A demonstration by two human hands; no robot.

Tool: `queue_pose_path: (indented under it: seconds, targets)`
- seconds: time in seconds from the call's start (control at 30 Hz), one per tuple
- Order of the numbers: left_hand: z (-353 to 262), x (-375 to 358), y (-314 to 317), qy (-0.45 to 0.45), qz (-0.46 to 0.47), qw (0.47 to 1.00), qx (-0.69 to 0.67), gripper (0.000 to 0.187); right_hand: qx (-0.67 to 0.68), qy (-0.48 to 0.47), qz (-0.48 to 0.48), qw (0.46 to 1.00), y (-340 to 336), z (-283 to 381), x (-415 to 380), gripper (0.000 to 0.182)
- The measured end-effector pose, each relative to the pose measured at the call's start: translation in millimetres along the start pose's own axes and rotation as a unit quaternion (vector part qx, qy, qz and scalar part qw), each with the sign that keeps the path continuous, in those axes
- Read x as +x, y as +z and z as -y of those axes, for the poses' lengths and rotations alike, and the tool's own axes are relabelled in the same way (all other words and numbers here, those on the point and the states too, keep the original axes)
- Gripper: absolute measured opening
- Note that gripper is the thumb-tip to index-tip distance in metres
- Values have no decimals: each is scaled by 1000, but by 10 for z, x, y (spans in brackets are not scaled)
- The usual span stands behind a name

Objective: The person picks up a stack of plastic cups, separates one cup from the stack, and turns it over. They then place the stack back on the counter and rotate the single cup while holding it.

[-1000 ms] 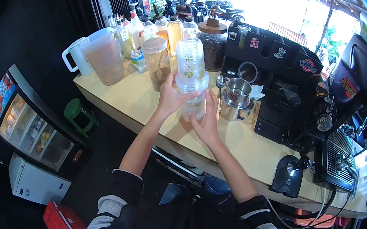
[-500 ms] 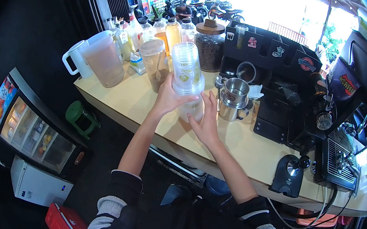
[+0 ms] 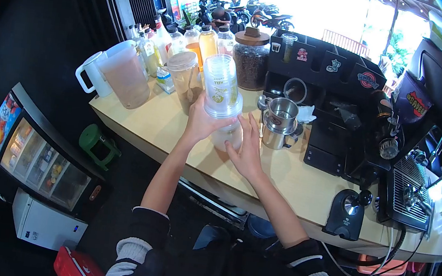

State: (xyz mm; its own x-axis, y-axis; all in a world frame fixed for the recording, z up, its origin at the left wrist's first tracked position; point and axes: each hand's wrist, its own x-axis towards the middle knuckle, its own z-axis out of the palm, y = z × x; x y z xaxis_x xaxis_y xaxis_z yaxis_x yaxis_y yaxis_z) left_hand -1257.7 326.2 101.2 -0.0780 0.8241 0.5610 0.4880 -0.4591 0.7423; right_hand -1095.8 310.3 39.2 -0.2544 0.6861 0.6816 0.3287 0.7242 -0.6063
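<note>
A stack of clear plastic cups (image 3: pixel 220 83) with gold print stands upright between my hands above the counter (image 3: pixel 176 149). My left hand (image 3: pixel 201 120) is wrapped round the stack just under its thick rims. On the right side, my right hand (image 3: pixel 247 154) has its fingers and thumb around the paler, translucent lower cup (image 3: pixel 226 136). Behind the stack is a lidded clear canister (image 3: pixel 184 74) with brown contents. Just right of my right hand sits a metal drip filter (image 3: pixel 283 112) on a steel cup (image 3: pixel 275 139).
Pitchers (image 3: pixel 124 75) and several bottles (image 3: pixel 208 41) line the counter's left and back. A wooden-lidded jar of dark beans (image 3: pixel 250 65) stands beside a black organizer (image 3: pixel 317 59). Further right are a black tamping stand (image 3: pixel 347 215) and an espresso machine (image 3: pixel 411 187).
The cup stack has shifted slightly left and down in view, with both hands still around it. The counter items have barely changed position.
</note>
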Motion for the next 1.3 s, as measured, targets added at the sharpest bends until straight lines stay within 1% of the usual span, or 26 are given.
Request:
queue_pose_path:
  seconds: [0.2, 0.27, 0.4, 0.47, 0.57, 0.7, 0.8, 0.83, 0.87, 1.0, 1.07, 1.2, 1.27, 1.3]
  targets:
    - [-8, -9, 21, 6, 1, 1000, -20, 72, -35, 2, -6, 999, -8, -3, 4, 74]
    - [53, -3, 49, 21, -25, 999, -34, 72, -46, 8, 3, 999, -26, 7, 6, 73]
    - [54, -8, 68, 21, -30, 998, -43, 71, -65, 12, 7, 998, -40, 12, 6, 71]
    - [70, -13, 75, 30, -51, 998, -9, 70, -73, 14, 7, 997, -47, 24, 2, 70]
    - [79, -25, 108, 41, -69, 997, -13, 70, -86, 13, 2, 996, -47, 21, 11, 68]
    - [119, -25, 109, 40, -68, 997, -3, 70, -116, -1, -14, 993, -38, 7, 23, 64]
    - [97, -37, 99, 35, -61, 997, 8, 72, -116, 0, -8, 993, -40, -16, 34, 60]
    - [69, -50, 93, 23, -44, 998, -26, 74, -116, 0, -8, 993, -41, -22, 41, 60]
    - [48, -62, 91, 11, -26, 998, -61, 76, -82, -5, -11, 997, -42, -28, 45, 57]
    - [123, -51, 71, 25, -26, 996, -83, 77, 3, -5, -12, 1000, -58, -20, 41, 50]
    - [83, -10, 38, 40, -42, 995, -77, 78, 1, -1, -6, 1000, -48, -2, 38, 48]
    - [-69, 70, -62, 27, -53, 993, -106, 79, 8, -6, 3, 1000, -44, -15, 50, 47]
    - [-105, 115, -105, 68, -67, 983, -155, 76, 9, -7, 5, 1000, -45, -18, 54, 46]
    - [-173, 121, -144, 73, -70, 983, -154, 76, 10, -5, 6, 1000, -51, -12, 63, 46]
